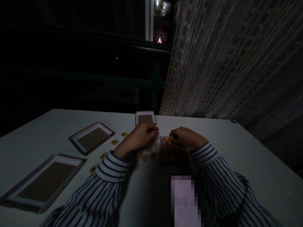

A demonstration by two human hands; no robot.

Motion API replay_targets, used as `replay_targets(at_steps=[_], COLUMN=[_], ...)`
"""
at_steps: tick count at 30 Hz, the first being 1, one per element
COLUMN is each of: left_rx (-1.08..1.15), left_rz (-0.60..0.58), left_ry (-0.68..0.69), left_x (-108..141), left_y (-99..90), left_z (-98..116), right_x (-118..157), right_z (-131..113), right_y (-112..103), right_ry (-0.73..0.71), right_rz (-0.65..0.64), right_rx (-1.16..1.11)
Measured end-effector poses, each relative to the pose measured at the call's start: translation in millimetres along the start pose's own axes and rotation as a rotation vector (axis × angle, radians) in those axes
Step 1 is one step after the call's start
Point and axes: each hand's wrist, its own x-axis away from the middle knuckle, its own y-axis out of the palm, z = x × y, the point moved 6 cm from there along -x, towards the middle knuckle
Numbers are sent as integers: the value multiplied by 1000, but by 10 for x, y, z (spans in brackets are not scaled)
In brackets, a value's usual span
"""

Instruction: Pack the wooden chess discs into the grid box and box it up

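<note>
Between the two hands, nearer the right hand (188, 136), sits the box (174, 163) of round pieces (165, 145) — right fingertips at its far edge, pinch or touch unclear. The left hand (143, 134) curls by loose pieces (145, 157) leftward — its grasp hidden.

Three shallow trays (47, 182) can be counted: two at the left of the frame, one near the centre. Four loose round pieces (114, 142) are seen left of the left sleeve (104, 179), and at least six to its right, partly shadowed. One box (175, 162) of pieces, their number unclear, and one table (236, 151) are shown.
</note>
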Motion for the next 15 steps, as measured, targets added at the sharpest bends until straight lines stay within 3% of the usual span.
replay_targets(at_steps=[15], left_rx=[7], left_rz=[2], left_ry=[-9], left_x=[12], left_y=[-12], left_z=[-17], right_x=[-3], right_z=[-11], right_y=[-1], right_ry=[4], right_rz=[-7], right_rx=[17])
